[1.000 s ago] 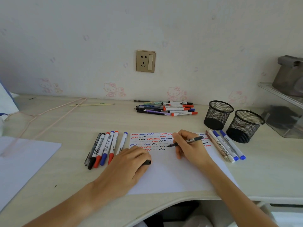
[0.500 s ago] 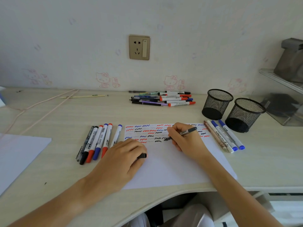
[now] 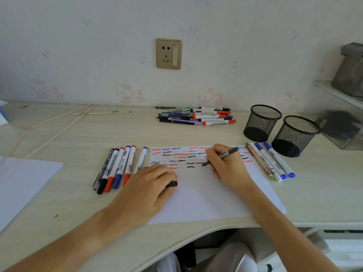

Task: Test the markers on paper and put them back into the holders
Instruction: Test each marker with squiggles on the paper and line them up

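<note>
A white sheet of paper [image 3: 208, 197] lies in front of me, its top rows filled with red, blue and black squiggles. My right hand [image 3: 225, 165] grips a grey-black marker [image 3: 228, 153], tip touching the paper beside the black squiggles. My left hand [image 3: 149, 185] rests on the paper's left edge and holds a black cap [image 3: 172, 184]. Several markers [image 3: 117, 166] lie in a row left of the paper, several more [image 3: 271, 160] right of it. Two black mesh holders [image 3: 260, 122] [image 3: 294, 135] stand at the right, both with nothing inside.
A pile of markers and pens [image 3: 196, 117] lies near the wall under a socket [image 3: 169, 54]. Another white sheet [image 3: 23, 181] sits at the left. A pink cord [image 3: 49, 122] and a pale stick [image 3: 100, 113] lie at back left. A clear tray [image 3: 341, 128] stands far right.
The marker tip has moved along the paper while my right hand keeps drawing a black squiggle. The camera shifted slightly. My left hand stays put with the cap.
</note>
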